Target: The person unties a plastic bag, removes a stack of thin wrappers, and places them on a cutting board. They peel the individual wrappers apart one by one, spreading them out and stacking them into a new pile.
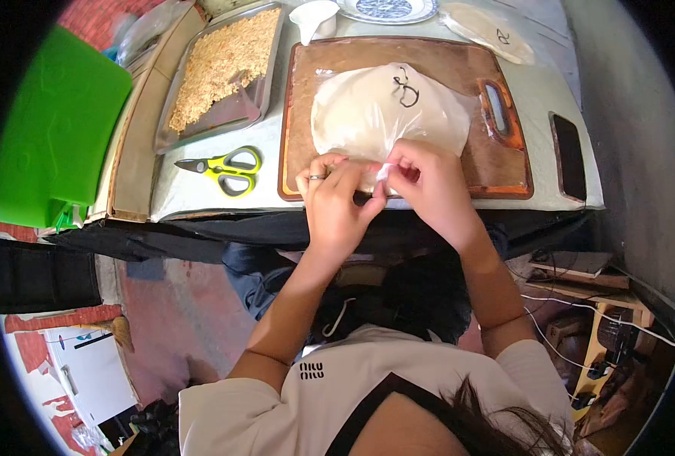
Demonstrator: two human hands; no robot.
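A clear plastic bag [364, 102] with pale, flat round contents and a black handwritten mark lies on a brown wooden board [299, 99]. Its gathered end points toward me. My left hand [337, 194] is closed on this end, a ring on one finger. Beside it my right hand [432, 186] pinches a small white piece [384, 172] at the bag's neck; thumb and fingertips of both hands nearly meet there. Whether the white piece is a tie or twisted plastic is too small to tell.
Yellow-green scissors [231, 172] and a metal tray [265, 83] of crumbly tan food are left of the board. A white cup [315, 20], a patterned plate [387, 9] and another marked bag [489, 34] stand behind. A dark phone [568, 156] lies right; a green box [56, 129] far left.
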